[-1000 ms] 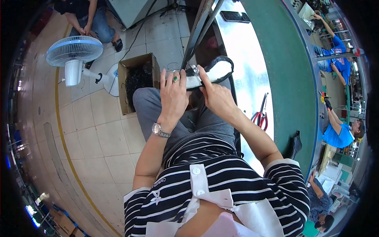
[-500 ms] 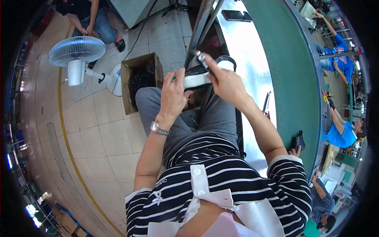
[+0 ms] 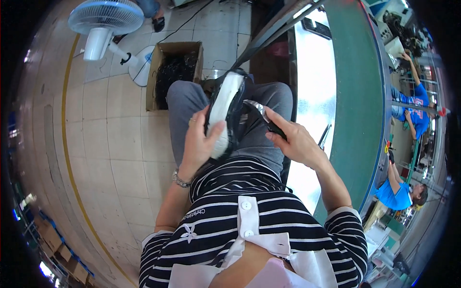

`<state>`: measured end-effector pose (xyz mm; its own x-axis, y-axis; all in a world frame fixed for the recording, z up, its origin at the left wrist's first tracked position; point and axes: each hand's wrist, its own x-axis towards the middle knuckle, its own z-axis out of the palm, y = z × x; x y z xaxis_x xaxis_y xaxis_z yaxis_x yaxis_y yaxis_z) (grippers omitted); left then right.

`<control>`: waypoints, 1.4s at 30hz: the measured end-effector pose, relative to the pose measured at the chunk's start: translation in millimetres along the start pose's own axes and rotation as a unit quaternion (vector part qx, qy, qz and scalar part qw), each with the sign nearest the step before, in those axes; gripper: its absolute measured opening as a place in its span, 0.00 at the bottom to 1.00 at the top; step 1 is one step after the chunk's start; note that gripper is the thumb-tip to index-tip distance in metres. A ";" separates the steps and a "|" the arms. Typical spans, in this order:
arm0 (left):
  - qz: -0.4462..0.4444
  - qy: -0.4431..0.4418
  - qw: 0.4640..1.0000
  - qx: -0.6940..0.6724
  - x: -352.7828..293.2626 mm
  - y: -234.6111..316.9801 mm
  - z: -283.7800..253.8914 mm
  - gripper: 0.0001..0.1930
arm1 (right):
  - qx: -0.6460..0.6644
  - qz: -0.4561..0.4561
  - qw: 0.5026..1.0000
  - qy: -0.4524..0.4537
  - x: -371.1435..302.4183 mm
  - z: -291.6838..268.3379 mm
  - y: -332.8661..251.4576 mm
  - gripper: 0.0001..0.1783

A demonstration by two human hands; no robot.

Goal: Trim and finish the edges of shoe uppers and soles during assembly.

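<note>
My left hand [image 3: 201,142] grips a black shoe [image 3: 232,116], its white underside turned up toward me. The shoe slants over my lap, with its lower end against my palm and thumb. To its right, my right hand [image 3: 299,144] is closed around the dark handle of a hand tool with a curved silvery metal head [image 3: 257,108]. The metal head points toward the shoe, a small gap apart from it. Its exact kind is too unclear to name.
A cardboard box [image 3: 199,67] of black scraps stands ahead on the left, beside a white-blue fan [image 3: 105,21]. On the right, a shiny metal bench [image 3: 314,81] carries a phone [image 3: 317,29] and a slim tool [image 3: 324,136]. Beyond the green belt [image 3: 353,120], people work.
Both hands have come nearer my body. The shoe has swung from crosswise to steeply slanted, white underside up. The tool has come off the shoe's side and lowered. The view has shifted.
</note>
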<state>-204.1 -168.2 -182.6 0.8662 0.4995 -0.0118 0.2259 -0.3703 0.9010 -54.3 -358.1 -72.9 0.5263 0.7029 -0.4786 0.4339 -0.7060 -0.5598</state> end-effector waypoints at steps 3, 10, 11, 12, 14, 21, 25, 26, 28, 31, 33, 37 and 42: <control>-0.061 0.070 0.995 -0.032 4.9 0.3 -19.3 0.17 | -0.029 -0.023 0.994 -0.106 9.0 -9.7 -31.5 0.34; 0.054 0.121 0.987 0.091 -16.5 -2.3 8.1 0.11 | -0.139 -0.108 0.970 -0.169 26.1 -4.3 -56.4 0.32; 0.052 0.143 0.986 0.074 -17.9 -3.3 12.3 0.10 | -0.157 -0.106 0.966 -0.176 26.7 -4.0 -61.4 0.33; 0.052 0.141 0.986 0.072 -19.2 -3.1 13.3 0.10 | -0.175 -0.104 0.962 -0.183 28.4 -4.3 -64.9 0.34; -0.001 0.122 0.992 0.028 -22.5 -2.7 13.6 0.10 | -0.196 -0.094 0.956 -0.198 32.9 -5.7 -72.2 0.34; 0.056 0.065 0.996 0.018 -20.4 -7.6 5.4 0.08 | -0.299 -0.117 0.908 -0.271 47.2 -11.1 -85.8 0.33; 0.099 0.027 0.988 0.116 -25.3 -4.7 2.8 0.09 | -0.314 -0.112 0.898 -0.288 48.2 -9.4 -86.1 0.33; 0.048 0.009 0.992 0.114 -26.0 -6.1 1.7 0.13 | -0.291 -0.123 0.915 -0.250 45.1 -6.7 -76.9 0.33; -0.061 -0.062 0.994 -0.060 -22.1 -11.2 -3.4 0.18 | -0.266 -0.135 0.931 -0.212 40.0 -2.7 -59.0 0.33; -0.252 -0.144 0.826 -0.483 -8.7 -10.9 0.0 0.28 | -0.240 -0.160 0.946 -0.146 34.3 5.5 -36.6 0.31; -0.298 -0.176 0.612 -0.712 6.6 -17.1 8.4 0.34 | -0.235 -0.161 0.948 -0.143 32.4 7.6 -30.1 0.32; -0.311 -0.211 0.621 -0.688 25.1 -31.1 29.5 0.32 | -0.221 -0.190 0.950 -0.110 29.2 13.0 -14.8 0.33; -0.298 -0.167 0.662 -0.667 32.7 -15.9 30.2 0.34 | -0.207 -0.193 0.956 -0.078 24.6 21.1 -8.6 0.33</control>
<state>-166.0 -169.7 -210.4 0.9011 -0.0373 -0.4319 0.1696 0.9473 0.2719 -60.5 -332.9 -94.1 0.1667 0.8993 -0.4042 0.8431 -0.3426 -0.4145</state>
